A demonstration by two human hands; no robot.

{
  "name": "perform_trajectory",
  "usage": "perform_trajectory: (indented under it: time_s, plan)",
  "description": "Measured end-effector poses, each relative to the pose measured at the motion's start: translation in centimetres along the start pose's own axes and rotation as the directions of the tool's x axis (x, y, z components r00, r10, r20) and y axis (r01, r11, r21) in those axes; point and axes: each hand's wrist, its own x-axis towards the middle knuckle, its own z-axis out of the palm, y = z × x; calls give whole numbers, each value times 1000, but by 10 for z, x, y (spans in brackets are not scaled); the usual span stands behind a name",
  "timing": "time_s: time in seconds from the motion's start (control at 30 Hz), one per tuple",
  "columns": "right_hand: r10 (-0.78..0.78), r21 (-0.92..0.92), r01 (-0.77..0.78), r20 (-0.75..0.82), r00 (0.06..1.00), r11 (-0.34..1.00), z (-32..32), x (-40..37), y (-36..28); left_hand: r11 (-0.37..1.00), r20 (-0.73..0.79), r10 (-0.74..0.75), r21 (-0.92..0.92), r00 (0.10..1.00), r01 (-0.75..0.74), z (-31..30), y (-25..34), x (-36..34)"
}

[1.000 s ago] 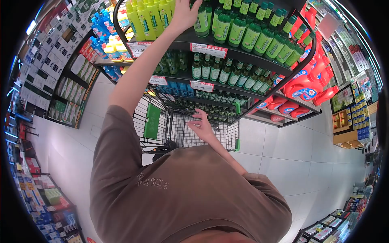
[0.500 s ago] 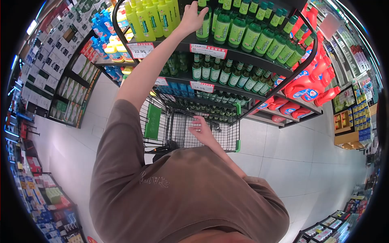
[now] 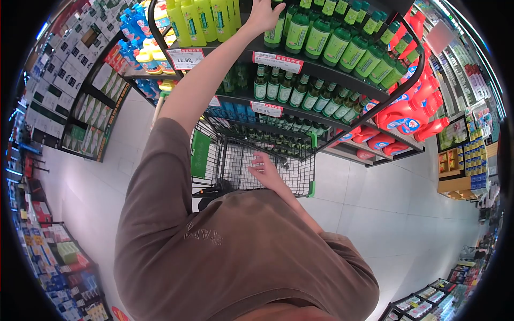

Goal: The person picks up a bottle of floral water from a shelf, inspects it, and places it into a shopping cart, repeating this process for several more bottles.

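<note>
Now the left hand point(image 3: 264, 17) is up at the display, arm stretched long, and right beneath it stands the near green bottle point(image 3: 274, 35), at the left end of the front row on the top shelf point(image 3: 324, 65). Look at the line: the bottle is upright, its long axis rising toward the palm, so label and body lie below the fingers while the neck vanishes behind the hand. Thumb out to the right, other fingers cut by the top edge of the view; whether they are closed round that neck, I cannot tell. To the right, the other green bottles point(image 3: 337, 45) crowd close; to the left, tall yellow bottles point(image 3: 191, 22) fill their own section, with a gap between, and a price tag point(image 3: 277, 62) hangs just below.

Meanwhile the right hand point(image 3: 263, 168) is low and well apart from it all, fingers loosely bent with nothing visible in them, over the shopping cart point(image 3: 200, 154). Clearly, then, the left is the nearer hand, and the bottle lies directly under it.
</note>
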Motion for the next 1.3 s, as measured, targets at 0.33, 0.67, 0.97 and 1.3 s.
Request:
perform_trajectory:
  time_s: [0.33, 0.67, 0.97, 1.3]
  plan:
    - [67, -18, -66, 41, 997, 998, 4, -6, 7, 992, -130, -7, -128, 991, -10, -10, 25, -6]
    - [147, -107, -140, 65, 987, 984, 2, -20, 24, 984, -72, -133, -130, 989, 123, -27, 49, -22]
    - [263, -380, -252, -24, 964, 890, -38, -52, 128, 984, -457, -71, -177, 887, -12, -45, 51, -149]
    - [273, -803, -210, -62, 960, 557, -63, -120, 241, 616, 225, -757, 559, 614, 554, -96, -48, -589]
